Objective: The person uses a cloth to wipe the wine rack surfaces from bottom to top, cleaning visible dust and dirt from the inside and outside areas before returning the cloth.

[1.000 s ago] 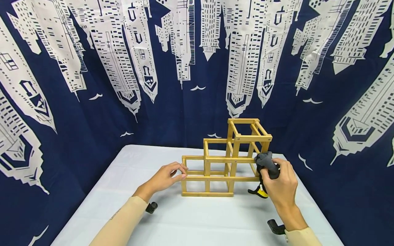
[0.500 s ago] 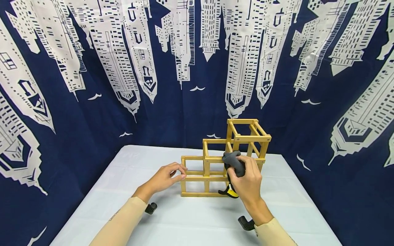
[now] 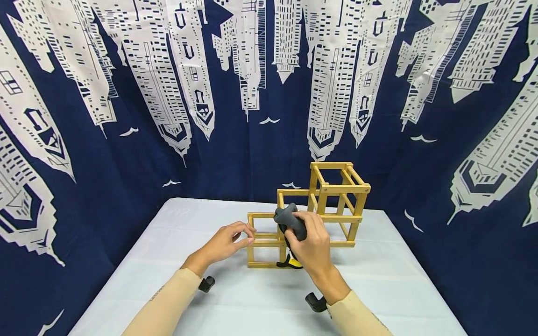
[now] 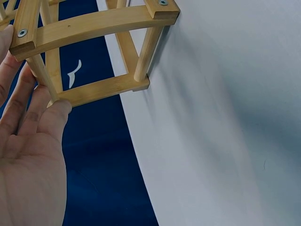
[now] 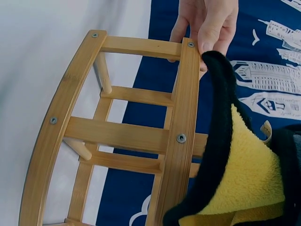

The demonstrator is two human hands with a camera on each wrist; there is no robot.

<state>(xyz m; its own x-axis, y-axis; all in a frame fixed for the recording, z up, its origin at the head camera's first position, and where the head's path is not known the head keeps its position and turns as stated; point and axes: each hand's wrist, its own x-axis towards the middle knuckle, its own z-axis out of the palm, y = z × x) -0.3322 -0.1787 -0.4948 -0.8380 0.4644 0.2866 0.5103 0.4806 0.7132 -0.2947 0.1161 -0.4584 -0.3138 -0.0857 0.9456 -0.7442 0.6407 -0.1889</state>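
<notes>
A stepped wooden rack (image 3: 343, 189) of pale slats and round rods stands on the table. At its low left end, my left hand (image 3: 229, 240) holds the corner post; in the left wrist view its fingers (image 4: 21, 94) lie round the rod. My right hand (image 3: 313, 242) grips a bunched soft fabric thing (image 3: 290, 219), dark grey on top and black below, in front of the rack's middle step. The right wrist view shows its yellow fleece part (image 5: 249, 179) with black edging and a small tag. Its exact kind cannot be told. It hides part of the rack.
A white cloth covers the table (image 3: 252, 308). Behind and at both sides hangs a navy curtain (image 3: 227, 172) printed with white buildings and birds. A black curved piece (image 3: 315, 302) sits at the right wrist, another (image 3: 207, 283) at the left.
My right hand has moved left along the rack's front with the fabric thing, from its right end to the middle step. My left hand and the rack have stayed put.
</notes>
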